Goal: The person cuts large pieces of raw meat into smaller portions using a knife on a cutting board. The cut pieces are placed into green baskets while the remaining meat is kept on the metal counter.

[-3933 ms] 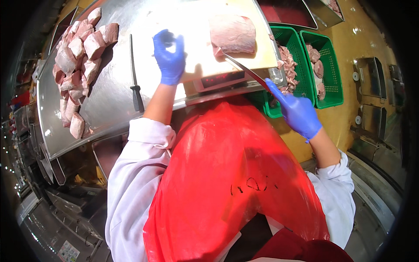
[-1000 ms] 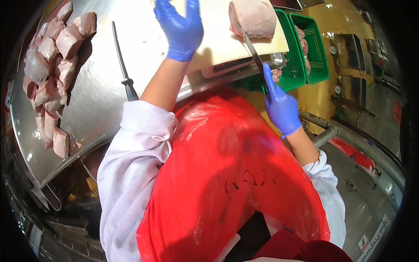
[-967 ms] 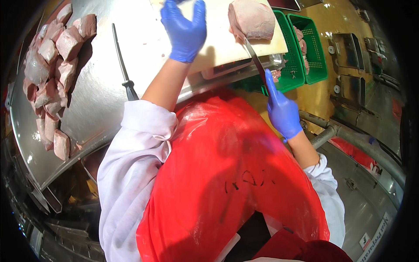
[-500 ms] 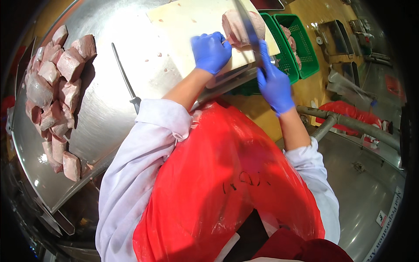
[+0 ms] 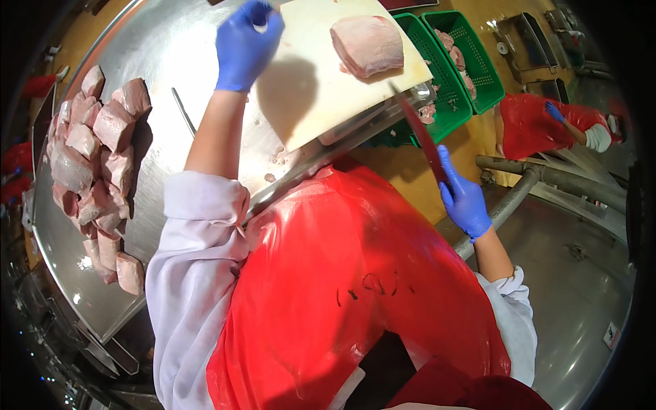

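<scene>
A thick pale pink block of meat (image 5: 369, 46) lies on the white cutting board (image 5: 290, 119), touched by neither hand. My left hand (image 5: 247, 48), in a blue glove, is raised over the board's left edge. Its fingers are curled in, thumb and fingertips together; whatever they may hold cannot be made out. Off the board's near right corner, my right hand (image 5: 467, 203), also gloved in blue, grips a long knife (image 5: 422, 133). The blade points up and left toward the board, apart from the meat.
Several meat chunks (image 5: 80, 165) are piled on the left of the steel table (image 5: 160, 147). A sharpening steel (image 5: 180, 106) lies partly behind my left forearm. Two green baskets (image 5: 488, 94) with meat pieces stand right of the board. Beyond a metal rail (image 5: 514, 198) is another person (image 5: 523, 126).
My left hand has left the meat and moved up and left. My right hand has drawn the knife off the meat, down and right. The person at right shows more fully.
</scene>
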Demonstrator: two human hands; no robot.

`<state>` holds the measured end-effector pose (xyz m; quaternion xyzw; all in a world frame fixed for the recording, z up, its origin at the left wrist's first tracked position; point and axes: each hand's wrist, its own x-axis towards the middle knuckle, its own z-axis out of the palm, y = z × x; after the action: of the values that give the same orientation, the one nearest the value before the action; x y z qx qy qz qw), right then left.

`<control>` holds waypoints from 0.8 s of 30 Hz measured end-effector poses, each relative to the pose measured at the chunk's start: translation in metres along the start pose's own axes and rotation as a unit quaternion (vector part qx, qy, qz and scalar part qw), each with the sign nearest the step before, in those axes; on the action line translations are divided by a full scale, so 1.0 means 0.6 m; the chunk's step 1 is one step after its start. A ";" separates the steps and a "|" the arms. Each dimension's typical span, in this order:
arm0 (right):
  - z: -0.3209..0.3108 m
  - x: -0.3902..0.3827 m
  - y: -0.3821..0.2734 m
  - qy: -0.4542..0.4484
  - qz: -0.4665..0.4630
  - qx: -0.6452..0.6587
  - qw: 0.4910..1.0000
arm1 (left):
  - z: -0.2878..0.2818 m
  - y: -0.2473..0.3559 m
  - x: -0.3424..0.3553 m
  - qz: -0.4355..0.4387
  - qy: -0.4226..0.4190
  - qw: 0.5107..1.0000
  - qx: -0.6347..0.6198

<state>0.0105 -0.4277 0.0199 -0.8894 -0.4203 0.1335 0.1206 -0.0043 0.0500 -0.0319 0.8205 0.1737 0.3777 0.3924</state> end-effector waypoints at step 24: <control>0.036 0.711 0.132 -0.195 -0.147 0.725 0.644 | 0.359 0.142 -0.181 -0.248 0.210 0.942 -0.084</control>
<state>0.3203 -0.1415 -0.0843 -0.3971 -0.3282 0.5464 0.6603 0.0868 -0.1775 -0.1057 0.6178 0.4177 0.4453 0.4955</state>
